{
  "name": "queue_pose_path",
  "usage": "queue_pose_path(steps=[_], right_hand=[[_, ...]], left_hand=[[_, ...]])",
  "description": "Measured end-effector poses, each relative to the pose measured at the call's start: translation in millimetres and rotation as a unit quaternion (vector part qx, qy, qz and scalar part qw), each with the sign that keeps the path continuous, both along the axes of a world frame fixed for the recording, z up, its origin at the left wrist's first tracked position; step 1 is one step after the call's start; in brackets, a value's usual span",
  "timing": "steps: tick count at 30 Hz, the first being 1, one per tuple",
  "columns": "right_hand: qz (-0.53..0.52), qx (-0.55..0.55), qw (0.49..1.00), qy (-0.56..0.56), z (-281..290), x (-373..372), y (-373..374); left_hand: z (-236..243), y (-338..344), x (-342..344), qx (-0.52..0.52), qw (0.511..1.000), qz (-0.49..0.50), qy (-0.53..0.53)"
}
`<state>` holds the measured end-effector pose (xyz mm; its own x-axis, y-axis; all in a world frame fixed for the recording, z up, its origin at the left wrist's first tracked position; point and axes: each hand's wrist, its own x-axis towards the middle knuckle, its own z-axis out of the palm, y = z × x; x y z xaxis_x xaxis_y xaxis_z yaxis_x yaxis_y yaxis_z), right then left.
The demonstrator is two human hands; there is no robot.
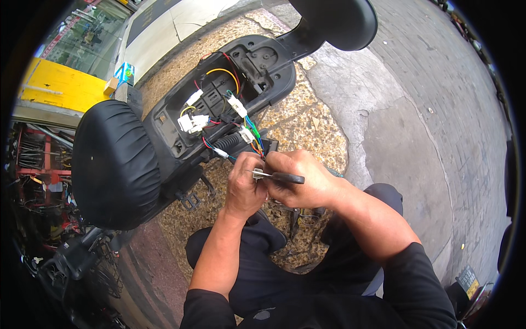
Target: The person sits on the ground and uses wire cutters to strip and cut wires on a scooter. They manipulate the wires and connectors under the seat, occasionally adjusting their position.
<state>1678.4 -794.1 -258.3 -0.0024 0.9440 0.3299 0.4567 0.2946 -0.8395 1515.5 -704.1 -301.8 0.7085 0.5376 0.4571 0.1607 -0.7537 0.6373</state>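
Observation:
In front of my knees, my left hand (245, 186) and my right hand (299, 176) meet with their fingers pinched close together. Thin coloured wires (257, 143) run from the scooter's open compartment down to my fingertips, and my left hand grips them there. A small tool with a black handle (287, 178) and a thin metal end lies across my right hand's fingers, its metal pointing left. My fingers hide the wire ends. Just above are white connectors (236, 106) on the wires, with another white connector cluster (193, 124) inside the compartment.
The scooter's black frame (274, 71) slants across the upper middle, with a padded black seat (115, 164) on its left and a rounded backrest (345, 24) at its far end. A yellow counter (63, 88) bearing small boxes stands left. Grey paving (438, 82) spreads right.

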Motion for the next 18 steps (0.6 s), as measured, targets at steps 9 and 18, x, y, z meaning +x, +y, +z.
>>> queue_pose_path(steps=[9,18], right_hand=[[-0.015,-0.007,0.999,-0.048,-2.2,-2.7,-0.7],[-0.005,0.019,0.992,-0.124,-7.3,-7.7,-1.2]], left_hand=[[3.5,-1.1,0.0,0.011,1.000,-0.001,0.011],[-1.8,-1.1,-3.9,0.029,0.999,0.013,0.041]])
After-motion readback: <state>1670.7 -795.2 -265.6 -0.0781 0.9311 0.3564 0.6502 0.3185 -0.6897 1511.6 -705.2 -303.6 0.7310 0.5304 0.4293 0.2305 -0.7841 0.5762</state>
